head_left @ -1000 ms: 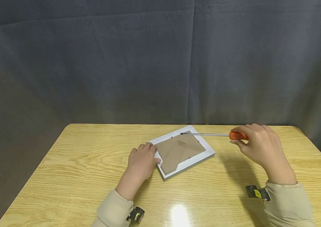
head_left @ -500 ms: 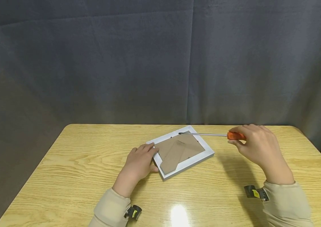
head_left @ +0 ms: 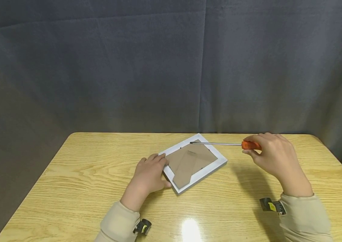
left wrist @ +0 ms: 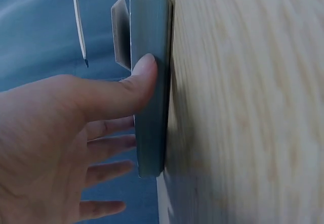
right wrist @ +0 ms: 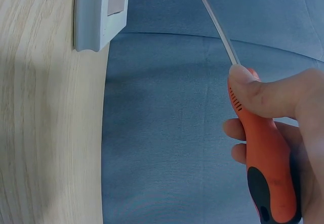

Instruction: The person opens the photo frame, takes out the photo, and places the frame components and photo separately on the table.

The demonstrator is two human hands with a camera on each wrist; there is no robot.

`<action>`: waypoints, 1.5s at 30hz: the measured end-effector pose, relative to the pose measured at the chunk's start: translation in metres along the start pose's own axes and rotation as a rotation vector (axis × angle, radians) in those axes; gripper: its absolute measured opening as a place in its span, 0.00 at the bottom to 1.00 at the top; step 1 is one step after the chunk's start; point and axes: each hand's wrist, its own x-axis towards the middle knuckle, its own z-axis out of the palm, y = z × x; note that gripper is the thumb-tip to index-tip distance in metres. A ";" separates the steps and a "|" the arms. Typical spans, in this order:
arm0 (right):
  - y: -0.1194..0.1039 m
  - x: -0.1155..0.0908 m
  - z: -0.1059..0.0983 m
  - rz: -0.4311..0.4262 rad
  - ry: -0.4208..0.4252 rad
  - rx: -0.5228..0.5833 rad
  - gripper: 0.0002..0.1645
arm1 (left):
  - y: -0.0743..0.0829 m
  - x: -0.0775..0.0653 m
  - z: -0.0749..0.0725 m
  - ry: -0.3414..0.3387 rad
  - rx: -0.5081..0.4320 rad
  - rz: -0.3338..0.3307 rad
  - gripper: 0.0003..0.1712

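A white picture frame (head_left: 202, 174) lies face down on the table, its brown backing board (head_left: 175, 159) and stand leg (head_left: 186, 168) facing up. My left hand (head_left: 149, 173) is at its left end. In the left wrist view the thumb (left wrist: 144, 75) presses the frame's side (left wrist: 150, 133), while the other fingers stretch out fairly straight over the edge. My right hand (head_left: 275, 153) grips the orange-and-black handle (right wrist: 268, 158) of a screwdriver (head_left: 219, 144) between thumb and fingers. Its shaft points left, held nearly level, with the dark tip above the frame's far part, apart from it.
The wooden table (head_left: 83, 174) has its far edge just behind the frame. A dark grey curtain (head_left: 143, 74) hangs beyond it. Light glares off the near tabletop. Dark straps sit on both wrists.
The left thumb has gone from the frame's top to its side. The frame has turned slightly counterclockwise, its near corner shifting right. The screwdriver has drifted a little left, then stayed nearly still.
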 end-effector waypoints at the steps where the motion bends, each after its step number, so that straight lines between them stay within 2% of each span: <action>1: 0.000 0.000 0.000 0.002 -0.003 -0.002 0.17 | 0.001 0.000 0.000 -0.001 0.000 -0.007 0.45; 5: -0.001 0.000 -0.001 0.008 -0.008 -0.008 0.17 | 0.009 -0.001 0.001 0.000 0.027 -0.026 0.44; 12: -0.002 0.000 -0.001 -0.006 0.004 -0.002 0.17 | 0.026 -0.005 0.001 -0.016 0.151 -0.026 0.46; 18: -0.003 0.002 -0.001 -0.002 -0.001 -0.009 0.17 | 0.037 -0.011 -0.001 -0.021 0.216 -0.030 0.45; 25: -0.004 0.002 0.000 -0.009 -0.002 -0.008 0.16 | 0.049 -0.016 -0.001 -0.046 0.244 -0.075 0.47; 30: -0.004 0.003 0.000 -0.008 -0.007 -0.011 0.17 | 0.050 -0.016 0.000 -0.038 0.247 -0.084 0.47; 33: -0.004 0.003 0.000 -0.007 -0.008 -0.013 0.17 | 0.043 -0.014 -0.002 -0.009 0.221 -0.055 0.43; 38: -0.005 0.003 0.000 -0.005 -0.008 -0.015 0.17 | 0.021 -0.008 -0.009 0.022 0.039 -0.004 0.34; 42: -0.005 0.003 -0.001 -0.008 -0.009 -0.003 0.17 | 0.005 -0.003 -0.008 0.031 -0.069 0.028 0.35; 45: -0.006 0.003 -0.002 -0.009 -0.009 0.001 0.17 | -0.002 0.000 -0.004 0.006 -0.120 0.034 0.38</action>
